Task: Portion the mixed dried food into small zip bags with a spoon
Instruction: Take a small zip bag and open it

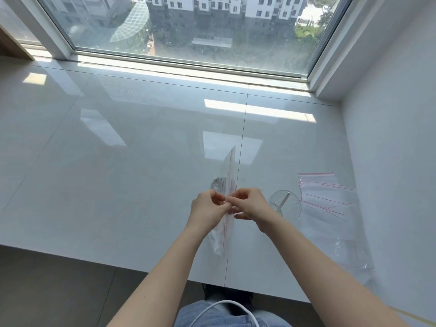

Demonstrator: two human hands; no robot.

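A clear zip bag point(229, 185) is being held edge-on above the white tiled ledge point(118, 161), its top strip running away from the person toward the window point(188, 27). Something dark is showing through the plastic just beyond the fingers; what it is cannot be told. The left hand point(207, 208) is pinching the near part of the bag's top edge between thumb and curled fingers. The right hand point(252, 205) is pinching the same edge from the other side, so the fingertips of both hands are almost meeting at the strip. The bag's lower part is hanging down between the two forearms.

To the right of the hands, a round clear dish point(293, 206) is sitting on the ledge with a white spoon point(283, 200) lying in it. Just beside the dish, further right, a loose pile of empty zip bags point(330, 208) with red strips is lying flat near the side wall. A white cable point(219, 305) is curving over the person's jeans point(200, 315) at the bottom.
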